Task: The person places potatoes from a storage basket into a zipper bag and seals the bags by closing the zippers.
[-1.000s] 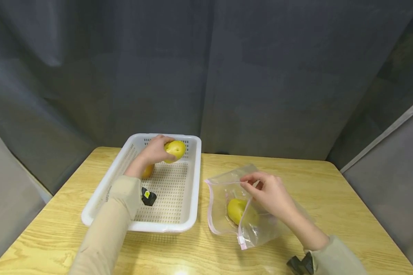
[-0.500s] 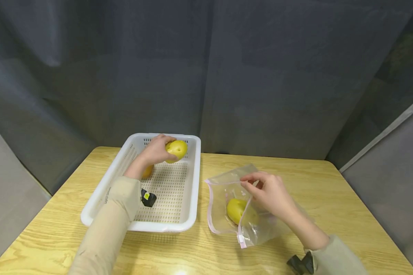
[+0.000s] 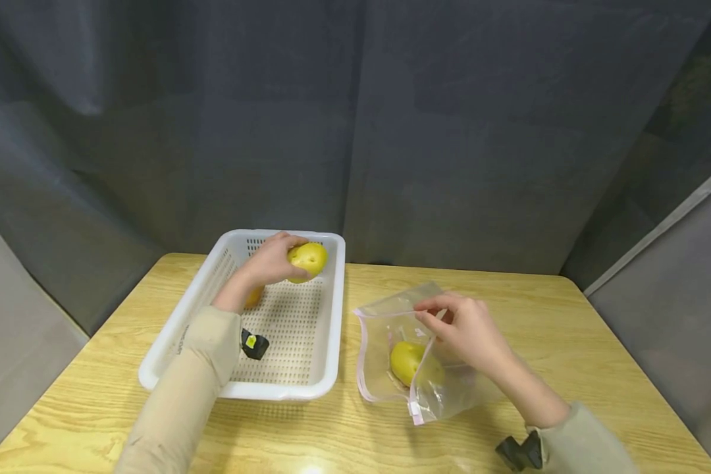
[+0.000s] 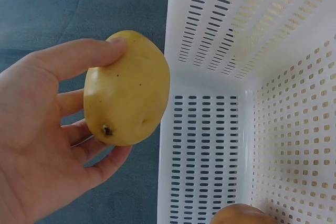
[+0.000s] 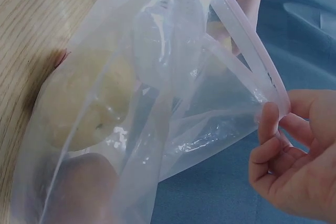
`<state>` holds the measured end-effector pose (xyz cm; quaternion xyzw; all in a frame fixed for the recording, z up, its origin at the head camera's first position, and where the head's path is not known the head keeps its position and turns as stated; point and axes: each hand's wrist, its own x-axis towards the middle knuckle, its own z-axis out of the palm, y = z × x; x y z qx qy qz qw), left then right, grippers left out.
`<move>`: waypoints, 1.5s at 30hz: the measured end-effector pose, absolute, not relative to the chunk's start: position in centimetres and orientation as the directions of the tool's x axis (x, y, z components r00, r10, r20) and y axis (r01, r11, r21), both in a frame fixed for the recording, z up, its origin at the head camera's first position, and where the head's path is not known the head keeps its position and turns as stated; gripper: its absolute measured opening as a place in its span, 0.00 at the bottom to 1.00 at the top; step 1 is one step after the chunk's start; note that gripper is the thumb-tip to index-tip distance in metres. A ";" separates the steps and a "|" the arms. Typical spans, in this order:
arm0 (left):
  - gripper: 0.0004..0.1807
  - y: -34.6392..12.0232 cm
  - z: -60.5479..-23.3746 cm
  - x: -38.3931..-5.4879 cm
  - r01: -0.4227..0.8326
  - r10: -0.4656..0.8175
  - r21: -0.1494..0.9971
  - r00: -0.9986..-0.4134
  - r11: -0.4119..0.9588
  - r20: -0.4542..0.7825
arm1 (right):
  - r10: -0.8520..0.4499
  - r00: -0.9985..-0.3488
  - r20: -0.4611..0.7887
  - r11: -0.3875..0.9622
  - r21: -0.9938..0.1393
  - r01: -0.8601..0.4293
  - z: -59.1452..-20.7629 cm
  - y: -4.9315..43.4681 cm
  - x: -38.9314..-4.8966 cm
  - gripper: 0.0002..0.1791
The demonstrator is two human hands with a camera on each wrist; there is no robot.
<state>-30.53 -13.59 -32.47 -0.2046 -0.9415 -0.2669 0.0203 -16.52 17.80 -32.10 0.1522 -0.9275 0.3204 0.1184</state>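
Note:
My left hand [image 3: 270, 259] grips a yellow potato [image 4: 128, 90] between thumb and fingers, over the far end of a white plastic basket [image 3: 336, 322]. Small dark specks and a dark pit mark the potato's skin. An orange-brown round item [image 4: 241, 214] lies in the basket, partly hidden by my left wrist. My right hand [image 3: 471, 332] pinches the pink-edged mouth of a clear zip bag [image 5: 194, 142], holding it apart toward the basket. Inside the bag lie another yellow potato [image 3: 405, 359] and a brownish round item [image 5: 84, 187], blurred by the plastic.
Basket and bag stand side by side on a wooden table [image 3: 575, 368], a narrow strip of wood between them. A dark grey curtain [image 3: 450, 131] hangs behind the table's far edge. A white slider [image 3: 415, 409] sits at the bag's near corner.
My left hand has shifted slightly to the right with the potato. The right hand stays almost still, and the bag's near corner has risen slightly.

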 end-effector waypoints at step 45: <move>0.37 -11.8 -31.1 -26.9 0.491 0.470 0.460 -0.866 0.740 0.168 | -0.205 -0.938 0.279 0.738 -0.585 -0.336 -32.2 17.6 -16.4 0.09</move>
